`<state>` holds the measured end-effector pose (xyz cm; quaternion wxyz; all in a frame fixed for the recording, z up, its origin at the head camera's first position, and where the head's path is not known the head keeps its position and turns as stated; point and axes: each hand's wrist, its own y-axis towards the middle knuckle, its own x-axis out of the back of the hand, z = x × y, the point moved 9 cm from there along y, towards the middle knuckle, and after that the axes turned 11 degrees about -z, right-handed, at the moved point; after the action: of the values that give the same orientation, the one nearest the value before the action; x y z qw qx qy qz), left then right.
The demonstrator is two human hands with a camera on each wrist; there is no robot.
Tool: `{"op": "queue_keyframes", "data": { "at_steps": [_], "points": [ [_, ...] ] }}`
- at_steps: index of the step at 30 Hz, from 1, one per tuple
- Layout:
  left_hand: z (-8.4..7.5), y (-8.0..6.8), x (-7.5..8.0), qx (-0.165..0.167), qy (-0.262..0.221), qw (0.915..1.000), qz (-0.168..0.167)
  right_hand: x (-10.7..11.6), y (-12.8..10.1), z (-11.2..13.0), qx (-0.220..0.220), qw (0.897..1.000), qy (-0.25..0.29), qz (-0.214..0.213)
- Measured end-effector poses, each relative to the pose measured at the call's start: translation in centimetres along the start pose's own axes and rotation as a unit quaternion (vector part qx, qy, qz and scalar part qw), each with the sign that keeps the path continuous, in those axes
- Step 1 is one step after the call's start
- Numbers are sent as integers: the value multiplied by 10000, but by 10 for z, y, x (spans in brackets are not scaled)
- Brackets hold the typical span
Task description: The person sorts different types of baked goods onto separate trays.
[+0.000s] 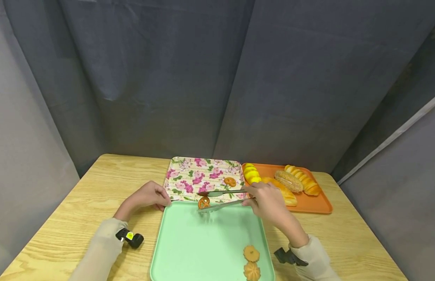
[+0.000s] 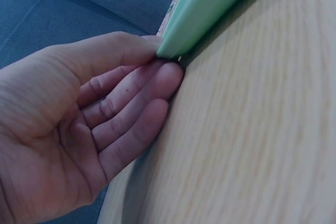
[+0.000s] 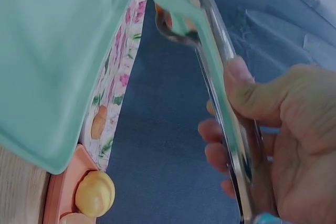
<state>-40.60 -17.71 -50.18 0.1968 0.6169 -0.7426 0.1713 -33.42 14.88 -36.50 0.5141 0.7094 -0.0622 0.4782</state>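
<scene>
My right hand [image 1: 268, 201] grips a pair of metal tongs [image 3: 218, 77], thumb on one arm and fingers round the other. The tongs reach left over the far edge of the mint-green tray [image 1: 207, 242]. Between their ends shows a small brown pretzel [image 1: 204, 202]; whether the tips touch it I cannot tell. At the tray's far left corner my left hand [image 2: 100, 114] pinches the rim between thumb and fingers. Two round cookies, a plain one [image 1: 251, 253] and a ridged one [image 1: 252, 271], lie on the green tray near its right side.
Behind the green tray lies a flowered tray [image 1: 179, 162] with another pretzel [image 1: 230, 182] on it. To its right, an orange tray [image 1: 309, 207] bears several breads, among them a yellow roll [image 1: 252, 173] and a seeded loaf [image 1: 289, 180]. Grey curtains [image 1: 161, 78] close off the wooden table [image 1: 70, 218] behind.
</scene>
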Motion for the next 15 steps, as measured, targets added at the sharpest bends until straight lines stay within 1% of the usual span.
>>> {"op": "queue_keyframes", "data": {
  "at_steps": [4, 8, 12, 15],
  "points": [
    [0, 0, 0, -9, -6, 10000, -2, 0, 0, -12, -420, 9987, -250, -125],
    [-1, -1, 0, -5, -16, 10000, 3, -2, -2, -25, -823, 9950, -523, -207],
    [0, -1, 0, 31, -13, 10000, -15, -5, -5, -37, -1154, 9905, -723, -183],
    [0, -1, 0, 78, -26, 10000, -16, -10, -8, -43, -1323, 9883, -749, -115]
  ]
}}
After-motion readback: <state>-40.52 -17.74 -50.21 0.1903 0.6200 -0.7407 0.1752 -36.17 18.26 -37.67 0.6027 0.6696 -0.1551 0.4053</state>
